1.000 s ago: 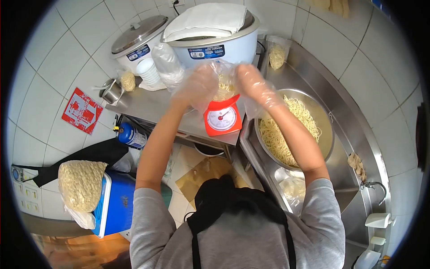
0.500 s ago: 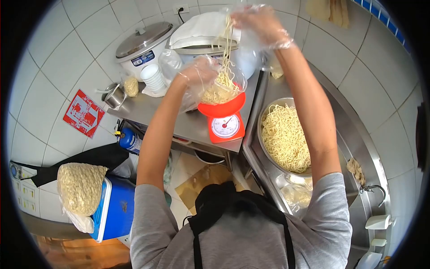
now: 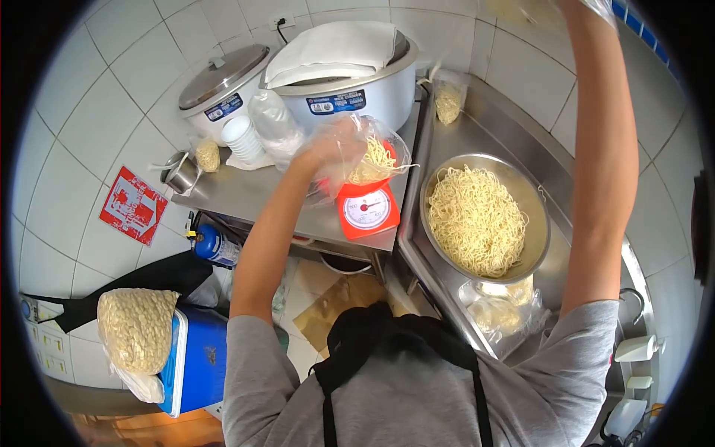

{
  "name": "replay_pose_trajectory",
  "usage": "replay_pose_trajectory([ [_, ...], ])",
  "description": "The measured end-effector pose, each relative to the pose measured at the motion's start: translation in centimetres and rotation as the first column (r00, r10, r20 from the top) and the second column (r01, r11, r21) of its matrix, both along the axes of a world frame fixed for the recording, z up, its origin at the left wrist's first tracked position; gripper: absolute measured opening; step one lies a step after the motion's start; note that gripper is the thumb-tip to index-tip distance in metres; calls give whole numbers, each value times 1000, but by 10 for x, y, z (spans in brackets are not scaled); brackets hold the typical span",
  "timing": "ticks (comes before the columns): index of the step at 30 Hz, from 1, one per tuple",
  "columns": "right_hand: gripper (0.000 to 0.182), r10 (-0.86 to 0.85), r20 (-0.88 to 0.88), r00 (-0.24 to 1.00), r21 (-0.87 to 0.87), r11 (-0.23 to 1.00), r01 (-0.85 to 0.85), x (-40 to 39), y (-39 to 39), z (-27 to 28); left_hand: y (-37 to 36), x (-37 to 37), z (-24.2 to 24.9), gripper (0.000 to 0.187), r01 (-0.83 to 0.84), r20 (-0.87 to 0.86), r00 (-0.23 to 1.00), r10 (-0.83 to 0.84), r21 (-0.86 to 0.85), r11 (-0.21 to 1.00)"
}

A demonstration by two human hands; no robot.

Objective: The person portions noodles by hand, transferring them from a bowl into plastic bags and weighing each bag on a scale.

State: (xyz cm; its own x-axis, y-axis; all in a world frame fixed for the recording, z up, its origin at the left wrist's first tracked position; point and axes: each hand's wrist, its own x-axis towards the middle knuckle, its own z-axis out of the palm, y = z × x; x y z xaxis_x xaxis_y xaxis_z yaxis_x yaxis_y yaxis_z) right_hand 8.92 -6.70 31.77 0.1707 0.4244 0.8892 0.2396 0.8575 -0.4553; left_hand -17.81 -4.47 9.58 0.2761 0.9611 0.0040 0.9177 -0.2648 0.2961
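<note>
My left hand (image 3: 332,149), in a clear plastic glove, is closed on the edge of a clear plastic bag (image 3: 402,154). Noodles (image 3: 375,162) lie in that bag, which rests on the red kitchen scale (image 3: 369,211). A strand hangs over the bag's right side. My right hand is raised at the top right, mostly cut off by the frame edge; only the gloved wrist (image 3: 596,9) shows clearly, and its fingers are not visible. Below that arm, a large metal bowl (image 3: 542,246) holds a heap of noodles (image 3: 477,220).
Two large cookers (image 3: 357,100) stand behind the scale, one topped with a white cloth (image 3: 335,52). Stacked white cups (image 3: 243,138), a metal pot (image 3: 181,175) and small noodle bags (image 3: 448,103) stand around. At the lower left, a blue cooler (image 3: 201,357) carries a large filled bag (image 3: 138,328).
My right hand has moved up and right, away from the bag. The noodle strands that hung from it are no longer above the scale. My left hand stays at the bag.
</note>
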Motion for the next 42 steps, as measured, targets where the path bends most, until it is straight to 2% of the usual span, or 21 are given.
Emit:
replay_pose_trajectory([
  [2, 20, -514, 477, 713, 121, 841, 527, 21, -19, -14, -17, 11, 8, 54, 25, -92, 995, -30, -48, 999],
  [3, 20, -397, 464, 792, -21, 889, 458, 19, -46, -37, -21, 13, 7, 54, 30, -95, 995, -35, -54, 998],
  [5, 19, -399, 647, 650, 25, 863, 505, 96, 14, -78, -28, 15, 5, 56, 18, -64, 998, -20, -36, 999],
  [6, 20, -433, 851, 298, 188, 781, 596, 101, 16, -103, -32, 17, 7, 56, 18, -64, 998, -20, -35, 999],
  [7, 28, -23, 850, 527, -295, 807, 511, 99, 2, -127, -36, 19, 10, 56, 28, -85, 996, -32, -38, 999],
  [9, 28, -39, 898, 438, -353, 531, 770, 69, -25, -169, -47, 22, 14, 56, 32, -107, 994, -36, -43, 999],
  [12, 33, 42, 878, 477, -409, 584, 702, 96, -8, -223, -57, 24, 11, 38, 242, -406, 886, -224, -7, 970],
  [14, 34, 87, 775, 626, -577, 500, 646, 84, -14, -230, -54, 22, -4, 40, 7, -43, 999, -2, 113, 994],
  [15, 34, 92, 721, 687, -619, 532, 578, 79, -19, -233, -50, 20, -9, 40, 10, -48, 999, -4, 109, 994],
  [18, 32, 212, 809, 549, -559, 568, 604, 55, -18, -236, -38, 18, -14, 56, 7, -151, 988, -14, -46, 999],
  [20, 27, 234, 826, 513, -503, 717, 482, 35, -15, -245, -42, 19, -18, 50, 248, -134, 965, -226, 186, 951],
  [24, 15, 196, 578, 792, -347, 938, 21, -39, -13, -294, -29, 19, -43, 36, 278, 48, 950, -307, 308, 910],
  [26, 13, 145, 641, 754, -376, 916, 143, -76, 17, -332, -36, 25, -41, 30, 34, 221, 971, -95, 267, 963],
  [29, 18, 198, 820, 537, -429, 834, 348, -103, 8, -296, -6, 17, -40, 41, -59, 42, 998, 50, 253, 966],
  [33, 16, 151, 871, 468, -325, 891, 317, -110, 54, -257, 17, -10, -14, 40, -106, 210, 976, 54, 245, 964],
  [34, 16, 68, 769, 636, -310, 909, 278, -109, 62, -241, 23, -18, -6, 41, -125, 180, 981, 75, 279, 952],
  [36, 22, 80, 789, 610, -327, 894, 306, -112, 104, -225, 24, -28, 6, 42, -158, 160, 981, 111, 319, 934],
  [38, 24, 16, 887, 461, -143, 960, 242, -99, 93, -194, 18, -27, 15, 34, -169, 120, 981, 156, 111, 979],
  [40, 25, 305, 515, 801, -569, 821, 53, -89, 86, -180, 26, -27, 2, 35, -99, 113, 990, 86, 116, 988],
  [41, 25, 304, 517, 800, -569, 820, 56, -85, 86, -174, 31, -27, -5, 35, -20, 102, 995, 7, 121, 993],
  [42, 26, 385, 296, 874, -640, 760, -118, -81, 86, -168, 36, -27, -11, 35, -15, 105, 994, 2, 121, 993],
])
